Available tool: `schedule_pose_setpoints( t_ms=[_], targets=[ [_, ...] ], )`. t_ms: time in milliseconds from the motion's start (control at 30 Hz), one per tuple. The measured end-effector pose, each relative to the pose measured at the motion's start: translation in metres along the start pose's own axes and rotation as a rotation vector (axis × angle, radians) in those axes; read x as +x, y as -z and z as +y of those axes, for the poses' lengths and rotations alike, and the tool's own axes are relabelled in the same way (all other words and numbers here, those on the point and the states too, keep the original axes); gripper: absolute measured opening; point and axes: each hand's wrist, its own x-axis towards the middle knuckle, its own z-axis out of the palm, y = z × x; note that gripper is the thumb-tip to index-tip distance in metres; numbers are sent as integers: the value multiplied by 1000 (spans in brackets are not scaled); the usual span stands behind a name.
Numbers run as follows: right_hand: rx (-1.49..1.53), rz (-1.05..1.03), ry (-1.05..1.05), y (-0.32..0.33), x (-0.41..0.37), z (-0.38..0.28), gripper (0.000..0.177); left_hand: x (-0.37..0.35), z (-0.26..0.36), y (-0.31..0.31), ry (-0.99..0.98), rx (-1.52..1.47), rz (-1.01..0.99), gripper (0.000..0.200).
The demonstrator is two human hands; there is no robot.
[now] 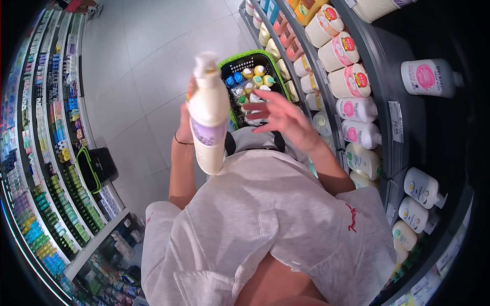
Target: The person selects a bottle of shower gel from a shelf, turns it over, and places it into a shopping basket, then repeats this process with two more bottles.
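Note:
A cream pump bottle with a purple label stands upright in front of my chest, pump head at the top. My left hand is closed around its side, and the bottle hides most of the fingers. To the right, my right hand holds nothing, its fingers spread apart. Beyond those fingers, on the floor, is a black shopping basket with a green rim. Several bottles lie in it, some with yellow, green or blue caps. My right hand covers part of the basket from this angle.
On the right rises a dark shelf unit lined with pump bottles and jars. A price tag sits on its edge. Left are shelves of small packages and a second black and green basket. Another person's foot shows far off.

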Motion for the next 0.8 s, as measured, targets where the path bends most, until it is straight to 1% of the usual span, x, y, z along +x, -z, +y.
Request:
schedule_pose_setpoints(
  t_ms=[33, 67, 100, 133, 167, 200, 233, 267, 300, 367, 400, 433, 500, 533, 600, 667, 733, 767, 800],
  targets=[
    [72, -44, -84, -6, 3, 11, 69, -2, 1, -1, 1, 124, 168, 60],
    [99, -76, -46, -13, 4, 26, 71, -5, 1, -7, 36, 156, 90, 56],
    [122, -110, -12, -18, 5, 42, 74, -4, -11, 11, 129, 213, 37, 52],
    [60, -77, 49, -20, 4, 55, 74, 1, -9, 13, 150, 414, -38, 50],
    [58, -85, 32, -19, 3, 56, 74, 4, -5, 13, 172, 613, -111, 49],
    [205, -38, -96, -14, 1, 55, 73, 5, -1, 8, 171, 598, -99, 49],
    [349, 12, -223, -12, -1, 54, 72, 7, 3, 1, 173, 684, -80, 47],
    [394, 102, -226, -14, -1, 48, 68, 11, 5, -2, 171, 772, -63, 46],
    [385, 101, -237, -14, -1, 48, 68, 14, 3, 0, 166, 759, -58, 46],
    [221, 199, -147, -13, 3, 50, 66, 20, -9, 8, 110, 967, -50, 43],
    [166, 246, -121, -11, 6, 56, 66, 22, -18, 10, 66, 942, -20, 43],
    [159, 265, -140, -9, 6, 62, 66, 24, -25, 13, 76, 917, -30, 43],
    [-11, 447, -223, -5, 8, 66, 63, 28, -35, 18, 73, 937, 10, 46],
    [-50, 461, -239, -7, 14, 64, 57, 30, -34, 19, 71, 915, 9, 46],
    [-104, 504, -274, -8, 24, 69, 55, 29, -29, 23, 97, 1126, -43, 41],
    [-149, 560, -301, -5, 31, 78, 51, 31, -36, 33, 124, 1110, -57, 43],
    [-221, 562, -358, -1, 39, 83, 50, 34, -46, 45, 147, 1089, -72, 44],
    [-277, 557, -402, 0, 42, 85, 48, 34, -50, 51, 113, 1095, -59, 41],
    [-312, 606, -396, -2, 44, 87, 44, 34, -55, 55, 80, 1105, -45, 38]
  ],
)
